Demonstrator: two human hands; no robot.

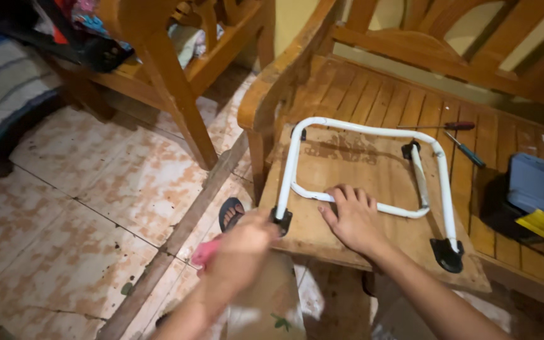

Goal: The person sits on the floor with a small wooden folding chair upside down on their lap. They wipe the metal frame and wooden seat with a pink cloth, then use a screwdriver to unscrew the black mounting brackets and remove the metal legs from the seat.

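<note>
While the blurred left hand (242,242) closes on a pink-handled tool (206,253) at the black foot (281,220), the right hand (352,217) lies open and flat on the white tube frame (360,165), pinning it to the board (347,242) on the wooden bench (373,94); screwdrivers (454,137) and a toolbox (539,195) lie farther right.

Wooden bench (373,94), stained tiled floor (83,208)

Centre frame: a white tubular frame (365,165) lies on a wooden board (347,236), pressed by the right hand (352,218). The blurred left hand (242,250) grips a pink object (205,253) at lower centre. Two screwdrivers (458,138) lie on the slatted bench (373,94), upper right.
</note>
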